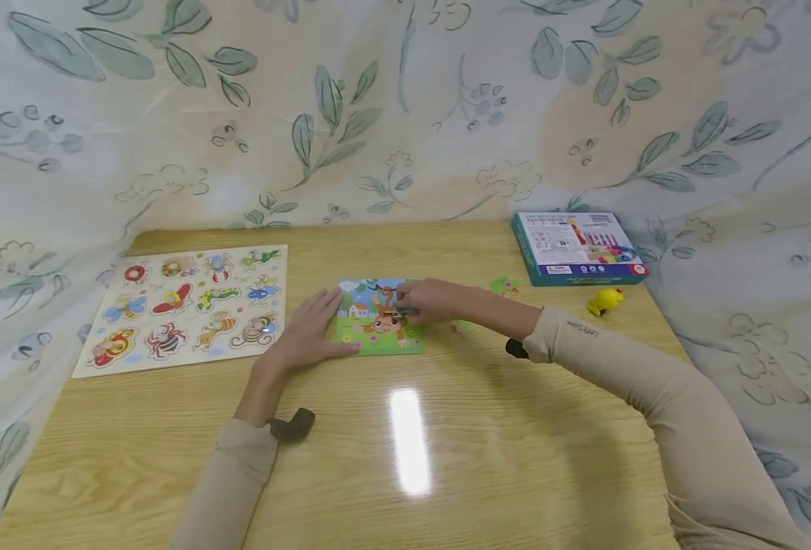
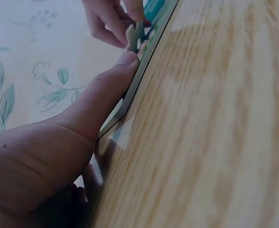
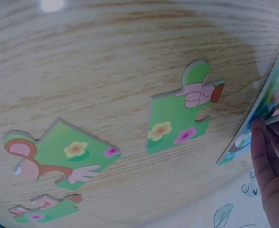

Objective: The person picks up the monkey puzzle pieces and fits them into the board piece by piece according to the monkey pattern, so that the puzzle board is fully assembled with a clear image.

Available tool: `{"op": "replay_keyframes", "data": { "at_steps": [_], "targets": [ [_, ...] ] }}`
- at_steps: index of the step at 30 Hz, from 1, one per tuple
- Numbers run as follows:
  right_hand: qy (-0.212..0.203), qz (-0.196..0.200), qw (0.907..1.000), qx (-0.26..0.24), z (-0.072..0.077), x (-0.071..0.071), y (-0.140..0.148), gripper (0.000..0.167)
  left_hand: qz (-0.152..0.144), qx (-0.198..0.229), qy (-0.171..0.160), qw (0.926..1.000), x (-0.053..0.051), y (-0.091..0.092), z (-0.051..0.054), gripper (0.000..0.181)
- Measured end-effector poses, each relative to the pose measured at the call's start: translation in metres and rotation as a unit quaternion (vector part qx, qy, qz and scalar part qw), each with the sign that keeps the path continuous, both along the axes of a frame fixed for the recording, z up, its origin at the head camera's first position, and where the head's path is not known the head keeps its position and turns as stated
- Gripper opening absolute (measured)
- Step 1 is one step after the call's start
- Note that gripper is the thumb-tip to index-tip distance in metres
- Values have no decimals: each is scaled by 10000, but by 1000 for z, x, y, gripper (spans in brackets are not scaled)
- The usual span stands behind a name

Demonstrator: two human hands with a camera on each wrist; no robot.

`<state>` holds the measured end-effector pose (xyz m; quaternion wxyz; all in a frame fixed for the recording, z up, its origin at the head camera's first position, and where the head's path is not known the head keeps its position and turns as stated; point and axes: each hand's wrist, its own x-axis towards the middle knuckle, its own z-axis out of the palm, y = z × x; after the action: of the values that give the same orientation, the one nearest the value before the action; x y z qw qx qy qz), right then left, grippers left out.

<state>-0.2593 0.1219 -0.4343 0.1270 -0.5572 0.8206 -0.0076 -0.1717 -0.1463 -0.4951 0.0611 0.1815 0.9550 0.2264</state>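
A monkey jigsaw puzzle (image 1: pixel 385 344) with a green, blue-skied scene lies in its board on the table. My left hand (image 1: pixel 309 328) rests along the puzzle's left side, fingers extended, the thumb (image 2: pixel 113 76) touching its near edge. Over the puzzle's right part, my right hand (image 1: pixel 431 300) pinches a jigsaw piece (image 2: pixel 132 38), tilted up on edge above the board; its picture is mostly hidden by the fingers. To the right lie loose jigsaw pieces: one with a pink fist (image 3: pixel 177 114), one with a monkey's ear and hand (image 3: pixel 66 154), and a smaller one (image 3: pixel 49 209).
Left of the puzzle lies an insect picture board (image 1: pixel 192 305). A blue-green box (image 1: pixel 577 248) stands at the back right, with a small yellow toy (image 1: pixel 605 301) in front of it. Floral fabric (image 1: pixel 405 114) hangs behind the wooden table (image 1: pixel 488 466).
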Motion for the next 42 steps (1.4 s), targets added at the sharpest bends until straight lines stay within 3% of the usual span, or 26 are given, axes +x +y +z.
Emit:
{"op": "replay_keyframes", "data": {
  "at_steps": [10,18,27,42],
  "targets": [
    [-122,54,9999,-16,0,0,1,24,8,-50,-107,9999,-1,0,0,110],
    [10,-18,10000,-86,-4,-1,15,20,-107,12,-66,9999,-10,10,-4,110],
    [-30,207,9996,-186,-5,-1,4,21,130,-8,-131,9998,0,2,1,109],
    [-19,207,9990,-392,-5,2,5,16,124,5,-188,9997,-2,1,-1,109]
  ]
}}
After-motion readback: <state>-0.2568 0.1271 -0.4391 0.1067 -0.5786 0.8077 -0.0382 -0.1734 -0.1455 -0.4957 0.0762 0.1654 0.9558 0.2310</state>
